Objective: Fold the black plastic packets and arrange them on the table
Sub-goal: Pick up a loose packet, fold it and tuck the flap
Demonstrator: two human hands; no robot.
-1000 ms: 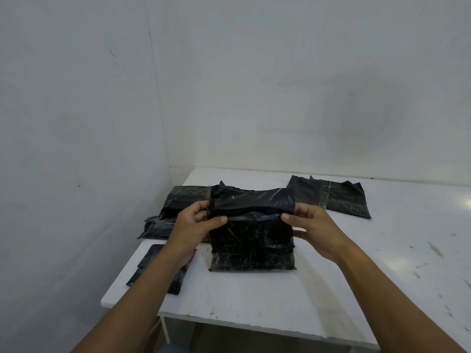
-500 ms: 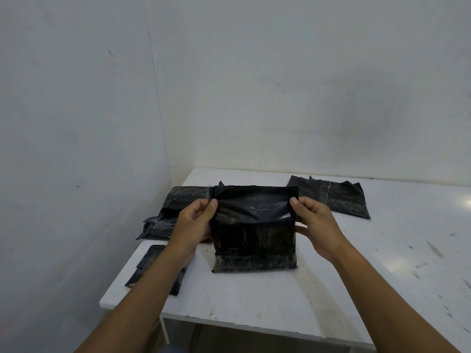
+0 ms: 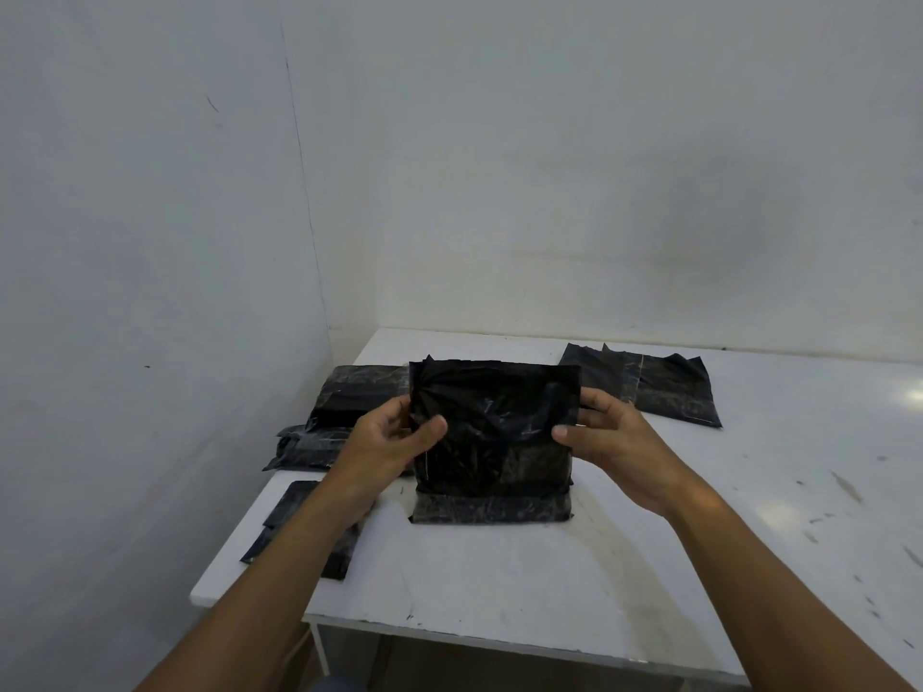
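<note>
Gripped crinkled black plastic packet [image 3: 492,432] by its side edges with left hand [image 3: 394,444] and right hand [image 3: 619,442]; stood it upright on scuffed white table [image 3: 499,576].

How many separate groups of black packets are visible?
4: held packet centre; stack far left; folded ones near left edge; flat ones far right. Stacks may hide more.

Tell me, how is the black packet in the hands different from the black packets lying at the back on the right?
The held packet is pinched at its sides by the left hand and right hand; the back packets are untouched. The held packet is raised, only its lower edge on the table; the back packets lie flat. Both are black, crinkly plastic.
</note>
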